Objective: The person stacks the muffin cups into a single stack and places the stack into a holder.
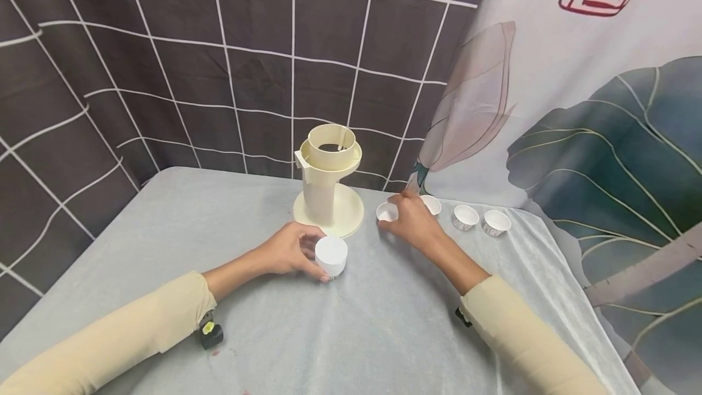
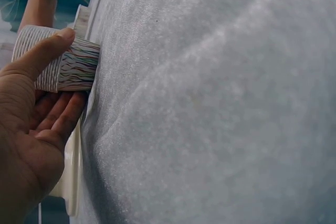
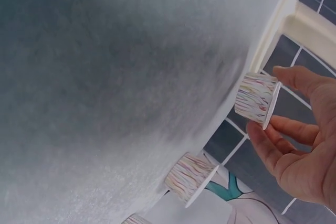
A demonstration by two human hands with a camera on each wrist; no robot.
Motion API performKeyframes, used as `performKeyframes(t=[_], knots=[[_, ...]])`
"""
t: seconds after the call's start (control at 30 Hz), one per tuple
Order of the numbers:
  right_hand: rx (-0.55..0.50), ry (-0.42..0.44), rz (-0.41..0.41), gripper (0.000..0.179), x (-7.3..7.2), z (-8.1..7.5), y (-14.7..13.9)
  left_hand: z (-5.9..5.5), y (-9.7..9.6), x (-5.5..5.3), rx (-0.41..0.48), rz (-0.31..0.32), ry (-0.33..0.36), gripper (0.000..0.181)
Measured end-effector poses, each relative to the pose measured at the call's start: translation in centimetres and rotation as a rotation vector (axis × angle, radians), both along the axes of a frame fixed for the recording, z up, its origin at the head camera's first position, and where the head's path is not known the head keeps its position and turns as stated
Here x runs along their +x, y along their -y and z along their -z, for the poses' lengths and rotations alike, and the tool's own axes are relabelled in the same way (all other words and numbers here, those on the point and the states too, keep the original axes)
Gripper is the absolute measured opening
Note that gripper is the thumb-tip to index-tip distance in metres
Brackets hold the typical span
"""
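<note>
In the head view my left hand (image 1: pixel 290 250) holds a stack of nested white paper baking cups (image 1: pixel 331 253) on the grey cloth. Their sides carry thin coloured streaks in the left wrist view, where the thumb lies along one side of the stack (image 2: pixel 79 66) and the fingers are on the other. To the right, my right hand (image 1: pixel 415 218) pinches a single paper baking cup (image 1: pixel 387 213) standing upright near the back edge. The right wrist view has thumb and fingers at opposite sides of this cup (image 3: pixel 256 98); its base is at the cloth.
Three more cups line the back right: one partly behind my right hand (image 1: pixel 431 204), then a middle cup (image 1: pixel 465 217) and an end cup (image 1: pixel 496 223). A cream plastic stand (image 1: pixel 320 200) with a ring-shaped top and round base stands between the hands, further back. Curtains hang behind the table.
</note>
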State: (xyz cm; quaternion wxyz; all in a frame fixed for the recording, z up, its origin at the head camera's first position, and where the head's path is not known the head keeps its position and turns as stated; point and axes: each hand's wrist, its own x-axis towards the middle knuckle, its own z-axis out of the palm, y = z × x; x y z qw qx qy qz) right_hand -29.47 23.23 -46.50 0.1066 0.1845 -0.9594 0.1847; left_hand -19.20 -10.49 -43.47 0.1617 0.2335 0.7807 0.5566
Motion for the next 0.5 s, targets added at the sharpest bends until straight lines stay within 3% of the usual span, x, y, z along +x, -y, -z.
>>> performKeyframes(t=[0.27,0.5], knots=[[-0.042,0.002,-0.022,0.064,0.1,0.5,-0.1,0.0,0.0,0.0,0.005,-0.003,-0.001,0.054],[-0.055,-0.046,-0.038,0.063,-0.3,1.9,-0.2,0.0,0.0,0.0,0.008,0.003,-0.003,0.053]])
